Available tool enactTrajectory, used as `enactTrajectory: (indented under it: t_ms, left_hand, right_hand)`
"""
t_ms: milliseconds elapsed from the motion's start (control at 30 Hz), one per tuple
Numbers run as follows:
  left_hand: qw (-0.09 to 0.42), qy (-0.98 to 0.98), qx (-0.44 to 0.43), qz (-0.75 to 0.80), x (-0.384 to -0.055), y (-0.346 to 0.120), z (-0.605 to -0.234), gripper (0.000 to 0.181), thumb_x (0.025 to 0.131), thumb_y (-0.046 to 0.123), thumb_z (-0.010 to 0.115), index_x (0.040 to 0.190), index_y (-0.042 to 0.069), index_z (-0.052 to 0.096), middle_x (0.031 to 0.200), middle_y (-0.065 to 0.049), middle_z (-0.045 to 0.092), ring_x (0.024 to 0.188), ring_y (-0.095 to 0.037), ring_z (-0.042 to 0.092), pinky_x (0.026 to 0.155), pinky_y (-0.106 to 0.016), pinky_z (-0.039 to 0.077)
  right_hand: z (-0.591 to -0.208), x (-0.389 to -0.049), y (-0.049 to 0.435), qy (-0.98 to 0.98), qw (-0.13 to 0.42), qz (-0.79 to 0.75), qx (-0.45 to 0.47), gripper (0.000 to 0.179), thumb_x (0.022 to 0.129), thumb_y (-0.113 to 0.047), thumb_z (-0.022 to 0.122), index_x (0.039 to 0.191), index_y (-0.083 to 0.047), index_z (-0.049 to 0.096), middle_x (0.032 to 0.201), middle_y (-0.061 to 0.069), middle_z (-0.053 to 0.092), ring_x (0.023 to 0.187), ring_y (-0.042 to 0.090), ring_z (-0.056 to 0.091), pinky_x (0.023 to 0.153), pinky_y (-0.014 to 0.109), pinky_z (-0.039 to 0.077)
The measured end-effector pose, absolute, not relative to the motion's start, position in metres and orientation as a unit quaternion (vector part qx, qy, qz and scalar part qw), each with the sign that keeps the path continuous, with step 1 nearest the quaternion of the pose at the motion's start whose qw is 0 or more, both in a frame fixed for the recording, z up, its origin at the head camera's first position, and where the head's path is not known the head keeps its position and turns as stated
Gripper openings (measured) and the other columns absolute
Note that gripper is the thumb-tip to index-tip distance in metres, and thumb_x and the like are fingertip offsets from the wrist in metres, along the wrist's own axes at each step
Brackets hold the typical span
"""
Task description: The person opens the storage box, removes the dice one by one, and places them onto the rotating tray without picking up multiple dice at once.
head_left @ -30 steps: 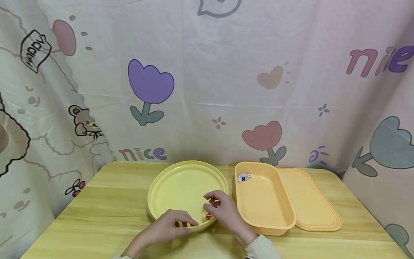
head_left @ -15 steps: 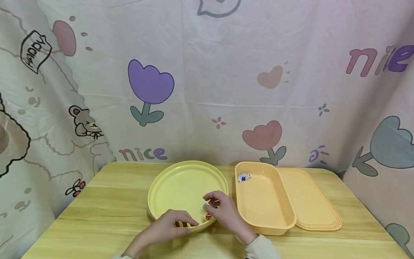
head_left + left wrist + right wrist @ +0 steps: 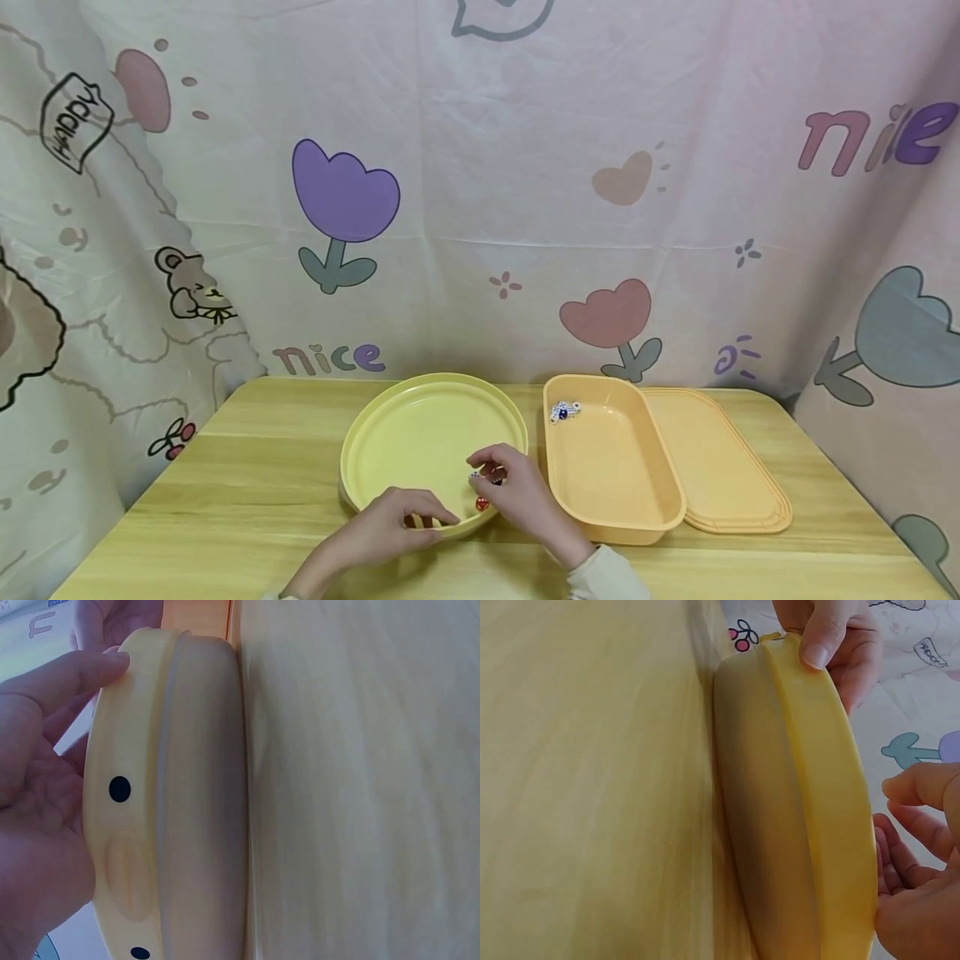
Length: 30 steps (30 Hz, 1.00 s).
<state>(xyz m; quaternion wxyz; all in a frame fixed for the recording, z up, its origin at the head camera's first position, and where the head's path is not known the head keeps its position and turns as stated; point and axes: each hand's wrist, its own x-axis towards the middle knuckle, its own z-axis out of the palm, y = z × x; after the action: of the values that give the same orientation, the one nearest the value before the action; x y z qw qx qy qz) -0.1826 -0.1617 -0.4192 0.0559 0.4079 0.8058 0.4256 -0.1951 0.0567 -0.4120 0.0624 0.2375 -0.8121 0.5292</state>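
A round yellow tray [image 3: 408, 433] with a raised rim stands on the table. At its near edge my left hand [image 3: 393, 521] grips the rim; the left wrist view has the thumb [image 3: 105, 669] against the outer wall and other fingers behind it. My right hand [image 3: 517, 487] hovers over the tray's near right part, fingers bent, with a gap between thumb and index finger. By its thumb tip shows a white die [image 3: 475, 474]. A red die [image 3: 482, 503] lies just below the thumb, and a small dark die [image 3: 497, 482] is partly hidden under the hand.
Right of the tray stands an orange rectangular box [image 3: 611, 458], with several white dice and a blue die [image 3: 563, 413] in its far left corner. Its flat lid [image 3: 731, 467] lies beside it. A patterned curtain [image 3: 465, 167] hangs behind the wooden table [image 3: 247, 467].
The head view has shifted slightly. Both hands keep nearly the same pose at the tray, and the dice stay about where they were.
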Motion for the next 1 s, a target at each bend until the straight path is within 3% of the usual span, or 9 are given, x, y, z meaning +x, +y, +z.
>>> enactTrajectory:
  t_ms: [233,367,500,633,800,1000]
  left_hand:
    - [0.055,0.806,0.406,0.427,-0.181,-0.163,-0.418,0.019,0.085,0.012,0.062,0.102,0.015,0.069,0.093,0.012,0.063,0.079,-0.002,0.053,0.062,-0.022,0.044]
    - [0.058,0.805,0.407,0.429,-0.181,-0.162,-0.418,0.019,0.085,0.012,0.061,0.102,0.015,0.069,0.093,0.011,0.063,0.079,-0.002,0.052,0.062,-0.022,0.044]
    - [0.062,0.804,0.406,0.43,-0.181,-0.162,-0.419,0.019,0.085,0.013,0.061,0.103,0.014,0.069,0.094,0.011,0.063,0.08,-0.003,0.053,0.063,-0.023,0.045]
    - [0.062,0.807,0.401,0.429,-0.181,-0.163,-0.419,0.019,0.086,0.014,0.061,0.103,0.015,0.069,0.095,0.011,0.063,0.081,-0.003,0.054,0.064,-0.023,0.045]
    - [0.062,0.806,0.401,0.431,-0.18,-0.163,-0.418,0.019,0.086,0.013,0.061,0.103,0.013,0.069,0.095,0.009,0.063,0.08,-0.002,0.053,0.064,-0.023,0.045]
    - [0.062,0.804,0.404,0.431,-0.181,-0.161,-0.423,0.019,0.085,0.008,0.061,0.102,0.007,0.068,0.095,0.003,0.064,0.079,-0.003,0.053,0.064,-0.023,0.045]
  right_hand:
    - [-0.398,-0.193,0.057,-0.798,0.086,0.543,0.248,0.017,0.082,-0.008,0.064,0.099,-0.006,0.064,0.097,0.004,0.059,0.083,0.02,0.056,0.07,0.029,0.048]
    - [-0.369,-0.184,0.062,-0.796,0.103,0.548,0.238,0.017,0.081,-0.001,0.063,0.098,-0.001,0.064,0.096,0.006,0.06,0.088,0.028,0.055,0.074,0.034,0.048]
    - [-0.346,-0.184,0.073,-0.806,0.102,0.536,0.229,0.019,0.08,0.001,0.063,0.099,0.002,0.063,0.096,0.008,0.062,0.087,0.026,0.057,0.074,0.032,0.048]
    - [-0.337,-0.209,0.09,-0.818,0.113,0.518,0.225,0.02,0.08,-0.003,0.065,0.1,-0.001,0.064,0.093,0.007,0.063,0.084,0.018,0.057,0.074,0.029,0.048]
    - [-0.317,-0.24,0.114,-0.839,0.1,0.506,0.174,0.019,0.083,-0.006,0.063,0.101,-0.002,0.064,0.092,0.008,0.064,0.085,0.02,0.058,0.074,0.032,0.047]
    - [-0.33,-0.281,0.15,-0.856,0.096,0.488,0.138,0.019,0.086,-0.007,0.059,0.102,0.001,0.063,0.099,0.015,0.063,0.09,0.023,0.056,0.076,0.034,0.045]
